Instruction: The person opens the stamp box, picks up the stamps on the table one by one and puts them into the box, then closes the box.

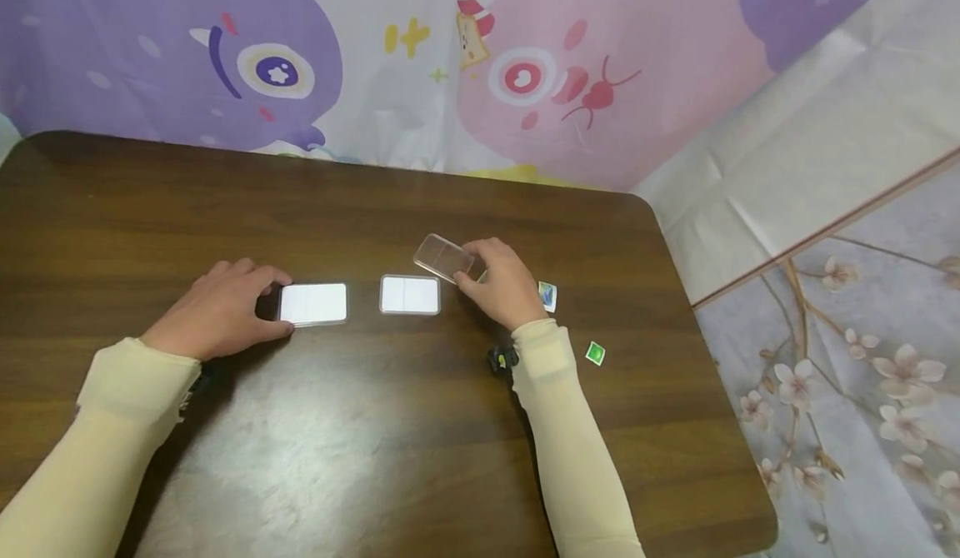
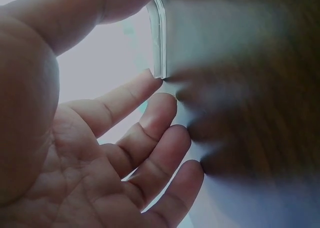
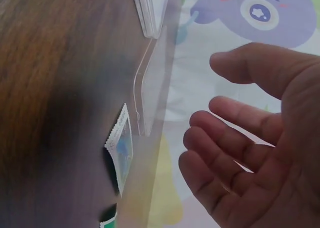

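Note:
My left hand (image 1: 225, 312) holds a flat clear plastic case with a white face (image 1: 315, 303) by its left end, thumb and index finger at two corners. In the left wrist view its clear rim (image 2: 160, 40) meets the index fingertip, and the other fingers are loosely bent. A second white-faced case (image 1: 409, 295) lies to the right. Beside that one is a clear, see-through plastic cover (image 1: 441, 256), set at an angle. My right hand (image 1: 502, 283) is at the cover's right end; the right wrist view shows its fingers spread apart, with nothing between them.
A blue-and-white stamp (image 1: 548, 296) lies just right of my right hand, and a smaller green stamp (image 1: 595, 353) lies nearer to me. The brown wooden table (image 1: 337, 450) ends at a cartoon-printed cloth (image 1: 390, 117) at the back.

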`<state>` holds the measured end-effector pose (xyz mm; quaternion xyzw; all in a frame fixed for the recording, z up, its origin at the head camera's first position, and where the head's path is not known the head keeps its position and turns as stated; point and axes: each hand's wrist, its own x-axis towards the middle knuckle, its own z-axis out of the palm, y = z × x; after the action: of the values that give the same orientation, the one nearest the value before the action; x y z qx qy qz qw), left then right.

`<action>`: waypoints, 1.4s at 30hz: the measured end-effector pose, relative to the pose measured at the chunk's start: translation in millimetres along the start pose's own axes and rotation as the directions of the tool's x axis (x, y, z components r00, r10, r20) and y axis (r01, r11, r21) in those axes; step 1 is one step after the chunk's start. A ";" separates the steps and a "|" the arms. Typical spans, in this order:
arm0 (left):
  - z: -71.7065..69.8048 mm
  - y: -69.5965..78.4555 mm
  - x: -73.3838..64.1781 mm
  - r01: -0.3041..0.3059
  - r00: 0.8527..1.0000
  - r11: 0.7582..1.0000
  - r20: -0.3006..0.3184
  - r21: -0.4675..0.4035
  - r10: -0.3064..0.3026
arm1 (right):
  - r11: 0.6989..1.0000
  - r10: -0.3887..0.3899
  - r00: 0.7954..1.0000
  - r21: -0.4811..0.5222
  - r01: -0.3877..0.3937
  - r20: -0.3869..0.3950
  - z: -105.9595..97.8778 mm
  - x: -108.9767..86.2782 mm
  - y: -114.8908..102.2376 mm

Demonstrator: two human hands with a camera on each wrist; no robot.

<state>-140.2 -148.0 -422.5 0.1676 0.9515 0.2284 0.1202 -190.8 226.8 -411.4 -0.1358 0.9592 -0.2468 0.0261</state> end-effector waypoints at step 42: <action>34.2 77.9 52.5 -0.041 0.999 0.997 -0.034 -0.064 0.039 | 0.909 -0.274 0.926 -0.244 0.337 0.259 25.8 1.5 -20.2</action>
<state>-157.3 -49.5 -423.2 0.1787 0.9419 0.2641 0.1053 -184.2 197.3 -424.3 -0.3138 0.9423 -0.0911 0.0724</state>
